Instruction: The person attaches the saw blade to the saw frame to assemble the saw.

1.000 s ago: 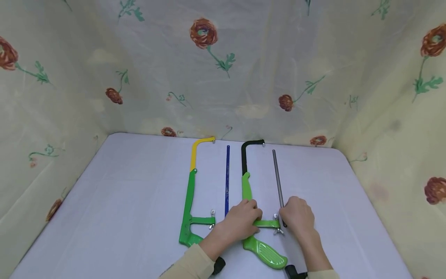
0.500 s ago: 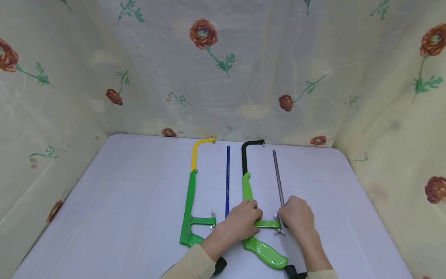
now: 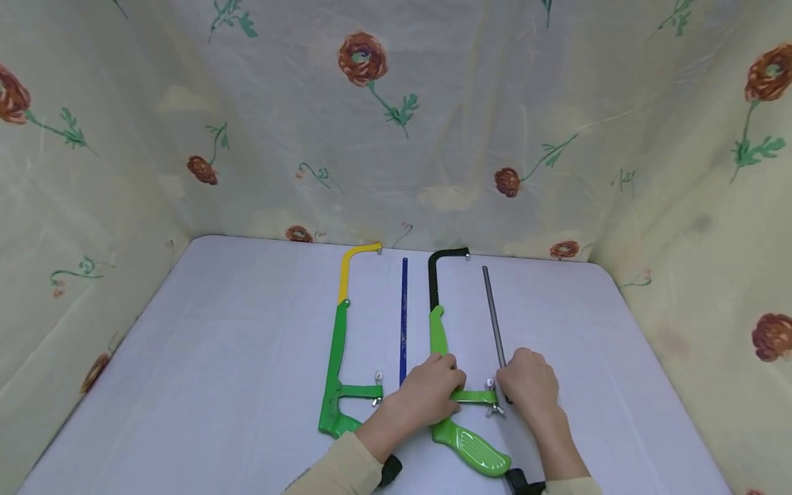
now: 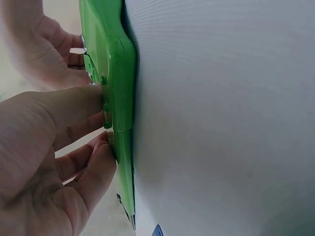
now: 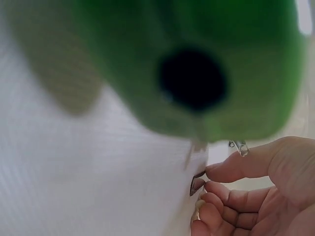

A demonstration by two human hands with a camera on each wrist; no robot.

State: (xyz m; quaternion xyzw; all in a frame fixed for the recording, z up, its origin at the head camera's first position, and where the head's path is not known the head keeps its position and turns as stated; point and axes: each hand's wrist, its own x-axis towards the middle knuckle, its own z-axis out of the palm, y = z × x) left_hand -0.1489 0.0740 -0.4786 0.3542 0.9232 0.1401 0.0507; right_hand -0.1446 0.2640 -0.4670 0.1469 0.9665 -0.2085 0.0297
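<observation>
A light green hacksaw frame with a black front bow lies on the white table. My left hand grips it near the green crossbar; in the left wrist view, fingers and thumb press along its edge. To its right lies a grey hacksaw blade, slightly slanted. My right hand pinches this blade near its lower end, beside the frame's wing nut. In the right wrist view, the green handle hides much of the scene, but the thumb and finger show on the dark blade end.
A second hacksaw frame, darker green with a yellow bow, lies to the left, its handle partly behind my left forearm. A blue blade lies between both frames. Flowered cloth rises behind the white table.
</observation>
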